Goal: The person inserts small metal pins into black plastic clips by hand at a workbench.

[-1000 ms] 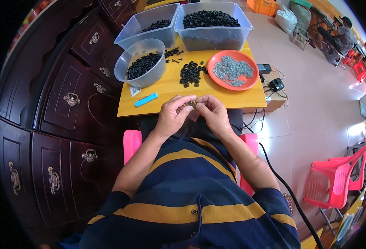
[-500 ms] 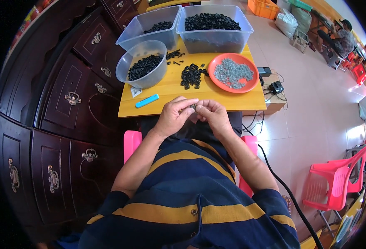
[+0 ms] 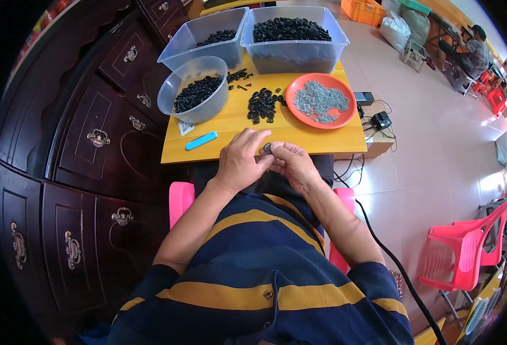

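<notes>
The right hand (image 3: 295, 164) pinches a small black piece (image 3: 267, 148) over the tabletop's (image 3: 236, 133) near edge; beside it, the left hand (image 3: 239, 160) holds thumb and forefinger apart. I can't tell whether that piece is finished. Plenty looks left: a loose black pile (image 3: 261, 106) mid-tabletop, silver bits (image 3: 316, 99) toward the right edge.

From my station I see the plate (image 3: 335, 113) holding a heap (image 3: 315, 98); left of it, a loose pile (image 3: 261, 105), then a tub (image 3: 212, 110); behind it, a bin (image 3: 296, 57); before it, leftward, the right hand (image 3: 292, 162).
</notes>
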Motion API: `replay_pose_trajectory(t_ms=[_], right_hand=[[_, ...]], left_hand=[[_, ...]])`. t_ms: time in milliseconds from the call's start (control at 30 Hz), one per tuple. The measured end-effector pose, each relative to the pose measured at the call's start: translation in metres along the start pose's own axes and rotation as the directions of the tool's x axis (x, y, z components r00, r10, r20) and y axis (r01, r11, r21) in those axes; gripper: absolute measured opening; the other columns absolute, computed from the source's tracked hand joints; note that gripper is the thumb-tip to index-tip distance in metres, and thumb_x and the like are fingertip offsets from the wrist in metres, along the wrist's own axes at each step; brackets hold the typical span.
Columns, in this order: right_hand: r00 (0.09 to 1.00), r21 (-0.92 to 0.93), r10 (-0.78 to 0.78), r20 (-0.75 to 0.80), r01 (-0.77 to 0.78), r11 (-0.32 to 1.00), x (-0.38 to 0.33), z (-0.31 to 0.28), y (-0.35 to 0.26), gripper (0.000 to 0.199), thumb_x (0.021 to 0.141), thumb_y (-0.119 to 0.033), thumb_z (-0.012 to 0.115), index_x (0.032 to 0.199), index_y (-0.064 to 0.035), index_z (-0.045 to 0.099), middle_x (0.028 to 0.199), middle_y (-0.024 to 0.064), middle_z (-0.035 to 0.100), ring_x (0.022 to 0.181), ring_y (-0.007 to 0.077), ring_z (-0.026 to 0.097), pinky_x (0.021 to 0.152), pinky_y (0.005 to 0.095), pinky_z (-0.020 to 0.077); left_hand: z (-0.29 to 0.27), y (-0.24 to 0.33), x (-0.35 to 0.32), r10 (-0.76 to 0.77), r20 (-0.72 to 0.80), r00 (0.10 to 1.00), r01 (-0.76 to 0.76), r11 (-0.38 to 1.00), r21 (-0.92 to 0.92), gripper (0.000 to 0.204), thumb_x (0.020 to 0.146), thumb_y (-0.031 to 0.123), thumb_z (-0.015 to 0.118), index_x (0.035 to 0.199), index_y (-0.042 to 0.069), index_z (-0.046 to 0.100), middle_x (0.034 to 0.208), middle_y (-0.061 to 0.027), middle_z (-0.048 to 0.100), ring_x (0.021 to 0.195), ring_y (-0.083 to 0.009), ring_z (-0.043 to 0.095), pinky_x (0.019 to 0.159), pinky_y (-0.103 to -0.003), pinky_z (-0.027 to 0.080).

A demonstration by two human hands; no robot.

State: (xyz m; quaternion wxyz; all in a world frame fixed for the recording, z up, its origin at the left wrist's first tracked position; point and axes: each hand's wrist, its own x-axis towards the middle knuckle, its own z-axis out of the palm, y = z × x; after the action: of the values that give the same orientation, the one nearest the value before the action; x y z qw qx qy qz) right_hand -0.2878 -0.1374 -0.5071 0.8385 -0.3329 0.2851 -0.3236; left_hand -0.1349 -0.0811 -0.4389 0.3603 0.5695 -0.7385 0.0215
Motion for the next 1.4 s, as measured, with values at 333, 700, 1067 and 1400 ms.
replay_pose_trajectory(t_ms=[333, 700, 1067, 1400], right_hand=[[1.0, 0.09, 0.012, 0.002, -0.012, 0.996, 0.003, -0.006, 0.002, 0.016, 0.1, -0.022, 0.062, 0.104, -0.0074, 0.067, 0.096, 0.0025, 0.072, 0.086, 0.0112, 0.069, 0.082, 0.0271, 0.0567], [1.0, 0.049, -0.023, -0.02, 0.024, 0.998, 0.005, -0.005, 0.009, 0.016, 0.1, -0.024, 0.063, 0.102, -0.0087, 0.066, 0.089, -0.0007, 0.069, 0.079, 0.0086, 0.067, 0.076, 0.024, 0.0546], [0.99, -0.027, -0.094, -0.101, 0.092, 0.995, 0.004, 0.0, 0.018, 0.019, 0.1, -0.025, 0.062, 0.097, -0.0062, 0.067, 0.085, -0.0007, 0.067, 0.076, 0.0077, 0.063, 0.069, 0.022, 0.0486], [0.982, -0.073, -0.154, -0.106, 0.147, 0.986, 0.002, 0.003, 0.016, 0.02, 0.098, -0.024, 0.062, 0.095, -0.005, 0.068, 0.082, 0.0004, 0.066, 0.074, 0.0081, 0.06, 0.067, 0.0223, 0.0457]], left_hand=[[0.003, -0.003, -0.004, 0.016, 0.033, 0.999, -0.015, 0.999, -0.033, 0.03, 0.075, 0.009, 0.079, 0.102, 0.005, 0.068, 0.096, -0.0115, 0.068, 0.087, -0.0329, 0.068, 0.074, -0.039, 0.055], [0.007, -0.008, -0.005, 0.065, 0.062, 0.996, -0.064, 0.998, -0.017, 0.019, 0.086, 0.009, 0.068, 0.104, 0.007, 0.064, 0.092, -0.0111, 0.064, 0.089, -0.033, 0.066, 0.074, -0.043, 0.054], [0.016, -0.018, -0.01, 0.133, 0.054, 0.99, -0.131, 0.991, -0.033, 0.018, 0.085, 0.009, 0.069, 0.102, 0.005, 0.063, 0.091, -0.0126, 0.064, 0.087, -0.0341, 0.066, 0.074, -0.043, 0.054], [0.017, -0.017, -0.009, 0.105, 0.014, 0.994, -0.103, 0.988, -0.112, 0.016, 0.086, 0.007, 0.068, 0.101, 0.003, 0.066, 0.091, -0.0138, 0.066, 0.084, -0.0345, 0.066, 0.073, -0.042, 0.054]])
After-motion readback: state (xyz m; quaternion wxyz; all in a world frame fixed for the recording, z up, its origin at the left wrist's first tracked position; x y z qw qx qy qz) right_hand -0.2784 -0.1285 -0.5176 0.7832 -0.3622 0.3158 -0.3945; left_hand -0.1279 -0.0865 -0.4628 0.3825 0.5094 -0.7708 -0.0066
